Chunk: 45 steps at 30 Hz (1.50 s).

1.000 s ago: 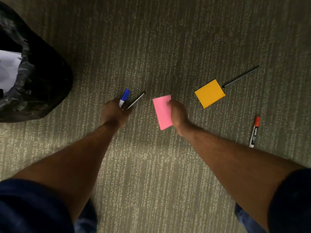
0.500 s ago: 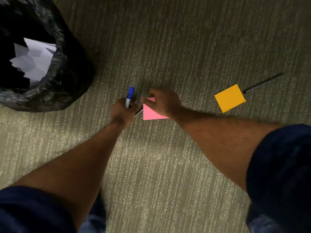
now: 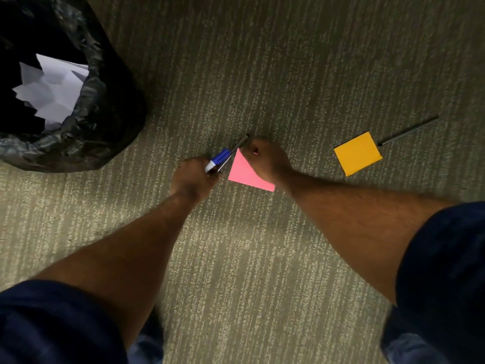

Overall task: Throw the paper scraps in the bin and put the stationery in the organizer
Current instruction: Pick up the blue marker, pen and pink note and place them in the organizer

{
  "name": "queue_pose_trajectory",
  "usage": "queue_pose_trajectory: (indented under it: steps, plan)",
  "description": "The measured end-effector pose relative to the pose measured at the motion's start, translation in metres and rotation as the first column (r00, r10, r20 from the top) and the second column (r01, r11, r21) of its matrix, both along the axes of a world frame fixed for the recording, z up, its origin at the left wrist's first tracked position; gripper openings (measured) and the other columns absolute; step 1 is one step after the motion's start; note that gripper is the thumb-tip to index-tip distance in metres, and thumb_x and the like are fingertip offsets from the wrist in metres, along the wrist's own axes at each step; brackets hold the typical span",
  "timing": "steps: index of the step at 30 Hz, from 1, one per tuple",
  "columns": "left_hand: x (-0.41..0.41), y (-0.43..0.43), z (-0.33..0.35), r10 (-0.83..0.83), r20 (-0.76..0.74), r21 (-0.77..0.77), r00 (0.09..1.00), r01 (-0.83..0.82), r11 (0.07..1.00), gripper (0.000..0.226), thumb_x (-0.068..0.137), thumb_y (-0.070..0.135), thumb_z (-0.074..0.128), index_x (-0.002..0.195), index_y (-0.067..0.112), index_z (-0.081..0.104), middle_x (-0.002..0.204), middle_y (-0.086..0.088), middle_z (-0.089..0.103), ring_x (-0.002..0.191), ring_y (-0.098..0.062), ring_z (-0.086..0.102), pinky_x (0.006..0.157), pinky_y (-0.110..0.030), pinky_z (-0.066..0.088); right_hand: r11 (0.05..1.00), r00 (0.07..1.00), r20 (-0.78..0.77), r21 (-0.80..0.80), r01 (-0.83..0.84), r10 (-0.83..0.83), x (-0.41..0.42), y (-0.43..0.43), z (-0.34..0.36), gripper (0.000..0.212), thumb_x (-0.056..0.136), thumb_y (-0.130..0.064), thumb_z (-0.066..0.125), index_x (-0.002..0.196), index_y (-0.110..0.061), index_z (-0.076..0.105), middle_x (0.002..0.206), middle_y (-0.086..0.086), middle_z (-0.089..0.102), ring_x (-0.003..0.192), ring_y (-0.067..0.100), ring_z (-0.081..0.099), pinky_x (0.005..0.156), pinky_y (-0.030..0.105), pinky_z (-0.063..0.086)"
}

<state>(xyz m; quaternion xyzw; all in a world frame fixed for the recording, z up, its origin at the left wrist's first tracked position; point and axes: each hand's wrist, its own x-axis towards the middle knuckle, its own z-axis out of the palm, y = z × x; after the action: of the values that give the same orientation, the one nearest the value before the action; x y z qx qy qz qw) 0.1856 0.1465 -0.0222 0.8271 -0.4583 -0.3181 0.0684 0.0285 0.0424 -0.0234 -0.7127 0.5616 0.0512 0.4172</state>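
My left hand [image 3: 193, 177] is closed around a blue-capped marker [image 3: 217, 160] and a thin dark pen [image 3: 233, 152] that sticks out up and to the right. Right beside it, my right hand [image 3: 265, 161] holds a pink sticky-note pad [image 3: 245, 174], its fingers near the pen's tip. An orange sticky-note pad [image 3: 357, 152] lies on the carpet to the right, with another thin dark pen [image 3: 409, 130] just past its corner. The bin [image 3: 105, 114], lined with a black bag, stands at the upper left with white paper scraps [image 3: 52, 90] inside.
Everything lies on a striped grey-green carpet [image 3: 262, 258]. My dark sleeves and knees fill the bottom corners. No organizer is in view.
My right hand carried the pink pad left until it met my left hand, and now its fingers reach the pen's tip. The view shifted left, bringing the bin in and losing a red marker.
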Motion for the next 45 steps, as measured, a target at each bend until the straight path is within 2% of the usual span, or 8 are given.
queue_pose_trajectory:
  steps: [5,10,17,21,29,35,40,45]
  plan:
    - [-0.004,-0.003,0.005,0.062,-0.178,0.012,0.982,-0.061,0.998,0.017,0.078,0.028,0.064,0.069,0.016,0.058,0.066,-0.014,0.066,0.064,-0.031,0.064,0.055,-0.029,0.042,0.991,0.991,0.019,0.031,0.13,-0.13,-0.012,0.002,0.01,0.053,0.094,-0.041,0.049,0.05,-0.014,0.042,0.056,0.001,0.049,0.063,0.018,0.05,0.058,0.03,0.026]
    - [-0.026,-0.012,0.032,0.218,-0.389,0.012,0.895,-0.231,0.973,0.023,0.077,0.029,0.063,0.063,0.013,0.059,0.045,0.004,0.052,0.036,-0.003,0.044,0.038,-0.021,0.037,0.965,0.957,0.136,0.081,0.248,-0.257,-0.026,0.007,0.033,0.047,0.087,-0.041,0.058,0.05,-0.013,0.053,0.043,-0.009,0.047,0.046,0.005,0.044,0.04,0.019,0.029]
    - [-0.054,-0.025,0.095,0.12,-0.525,-0.01,0.842,-0.147,0.989,0.013,0.08,0.017,0.064,0.077,0.005,0.066,0.058,-0.008,0.056,0.05,-0.018,0.049,0.047,-0.029,0.039,0.822,0.774,0.295,0.31,0.477,-0.561,-0.048,-0.009,0.1,0.034,0.086,-0.028,0.068,0.055,-0.019,0.057,0.044,-0.012,0.053,0.039,-0.003,0.041,0.041,0.016,0.033]
    - [-0.065,-0.035,0.137,0.114,-0.558,-0.044,0.822,-0.167,0.985,0.015,0.08,0.026,0.07,0.082,0.011,0.069,0.06,-0.002,0.059,0.046,-0.011,0.047,0.042,-0.021,0.036,0.742,0.685,0.318,0.438,0.507,-0.655,-0.069,-0.018,0.15,0.02,0.087,-0.017,0.063,0.068,-0.01,0.064,0.065,0.008,0.056,0.061,0.012,0.049,0.056,0.025,0.037]
    - [-0.086,-0.052,0.249,0.167,-0.7,-0.053,0.694,-0.284,0.957,0.022,0.072,0.022,0.082,0.089,0.013,0.072,0.059,0.011,0.064,0.048,0.002,0.053,0.046,-0.013,0.04,0.677,0.615,0.298,0.436,0.593,-0.73,-0.101,-0.028,0.269,0.046,0.087,-0.022,0.058,0.041,-0.021,0.059,0.038,-0.009,0.049,0.038,0.003,0.041,0.043,0.023,0.03]
    - [-0.1,-0.069,0.366,0.219,-0.827,-0.042,0.518,-0.445,0.894,0.016,0.078,0.003,0.075,0.093,0.003,0.068,0.06,0.005,0.06,0.047,0.002,0.054,0.046,-0.01,0.041,0.526,0.379,0.365,0.577,0.625,-0.851,-0.113,-0.033,0.378,0.029,0.088,-0.018,0.061,0.06,-0.014,0.055,0.037,-0.008,0.048,0.028,0.004,0.041,0.032,0.012,0.029]
    - [-0.109,-0.079,0.474,0.163,-0.817,-0.072,0.552,-0.379,0.923,0.006,0.08,0.018,0.076,0.084,0.018,0.072,0.055,0.012,0.056,0.045,-0.001,0.043,0.041,-0.015,0.034,0.528,0.315,0.43,0.593,0.608,-0.846,-0.117,-0.039,0.49,0.022,0.09,-0.016,0.06,0.069,-0.013,0.054,0.045,-0.004,0.05,0.03,0.003,0.041,0.031,0.014,0.029]
    - [-0.112,-0.078,0.584,-0.001,-0.765,-0.205,0.644,-0.242,0.948,0.018,0.085,0.023,0.072,0.075,0.008,0.07,0.045,0.012,0.044,0.044,-0.004,0.034,0.044,-0.019,0.028,0.59,0.347,0.495,0.51,0.626,-0.796,-0.114,-0.041,0.599,0.027,0.09,-0.016,0.06,0.065,-0.015,0.05,0.056,0.001,0.04,0.035,0.002,0.034,0.034,0.016,0.028]
